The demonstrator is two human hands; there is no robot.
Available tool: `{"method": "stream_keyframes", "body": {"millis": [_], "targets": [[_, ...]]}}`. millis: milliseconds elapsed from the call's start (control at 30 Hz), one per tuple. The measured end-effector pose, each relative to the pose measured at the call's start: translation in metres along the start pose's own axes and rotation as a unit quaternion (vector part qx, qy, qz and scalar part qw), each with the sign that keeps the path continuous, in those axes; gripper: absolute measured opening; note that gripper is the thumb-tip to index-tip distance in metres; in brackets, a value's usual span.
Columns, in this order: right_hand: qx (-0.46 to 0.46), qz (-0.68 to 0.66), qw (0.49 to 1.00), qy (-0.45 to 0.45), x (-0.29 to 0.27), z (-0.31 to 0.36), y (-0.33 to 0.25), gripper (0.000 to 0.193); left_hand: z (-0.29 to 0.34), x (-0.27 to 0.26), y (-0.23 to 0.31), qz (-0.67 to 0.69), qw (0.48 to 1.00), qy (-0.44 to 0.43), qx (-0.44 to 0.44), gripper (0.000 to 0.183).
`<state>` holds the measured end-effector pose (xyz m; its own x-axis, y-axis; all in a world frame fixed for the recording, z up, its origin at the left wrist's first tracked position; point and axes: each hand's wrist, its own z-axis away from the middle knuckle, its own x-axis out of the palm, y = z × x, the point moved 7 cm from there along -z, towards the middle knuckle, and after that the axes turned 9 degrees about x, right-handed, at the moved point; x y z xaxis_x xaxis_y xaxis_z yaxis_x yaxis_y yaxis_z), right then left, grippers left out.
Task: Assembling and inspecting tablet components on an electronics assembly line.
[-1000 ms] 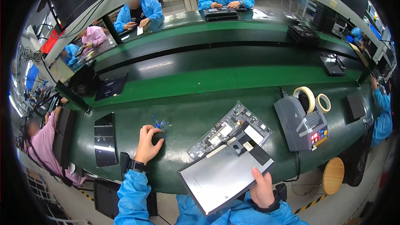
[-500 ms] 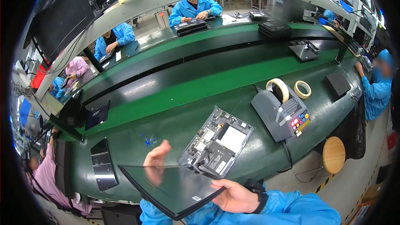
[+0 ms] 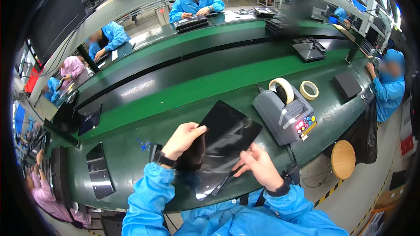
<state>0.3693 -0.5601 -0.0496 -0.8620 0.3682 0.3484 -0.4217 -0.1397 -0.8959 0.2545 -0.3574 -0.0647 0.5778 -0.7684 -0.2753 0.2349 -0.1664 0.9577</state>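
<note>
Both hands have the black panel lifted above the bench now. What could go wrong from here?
The panel is gripped only at its near edge by the left hand and right hand, so it could slip or flex. Fingers on the glossy face may smudge it. Its far corner hangs near the tape dispenser and might knock it.

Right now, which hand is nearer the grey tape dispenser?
Right. The right hand grips the black panel's lower edge, just left of and below the tape dispenser. The left hand holds the panel's far left edge, with the panel between it and the dispenser.
</note>
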Motion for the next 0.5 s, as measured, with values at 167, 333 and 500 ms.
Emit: {"method": "stream_keyframes", "body": {"millis": [167, 333, 500], "targets": [[0.0, 0.001, 0.996, 0.084, -0.025, -0.031, 0.019, 0.026, 0.028, -0.042, 0.018, -0.089, 0.96, 0.216, 0.152, 0.025], [0.027, -0.002, 0.998, 0.06, -0.031, -0.043, 0.025, 0.025, 0.115, -0.09, -0.046, -0.066, 0.959, 0.273, -0.047, 0.019], [0.035, 0.025, 0.996, 0.081, -0.025, -0.051, 0.036, 0.024, 0.149, -0.041, -0.078, 0.081, 0.971, 0.192, -0.116, 0.022]]}}
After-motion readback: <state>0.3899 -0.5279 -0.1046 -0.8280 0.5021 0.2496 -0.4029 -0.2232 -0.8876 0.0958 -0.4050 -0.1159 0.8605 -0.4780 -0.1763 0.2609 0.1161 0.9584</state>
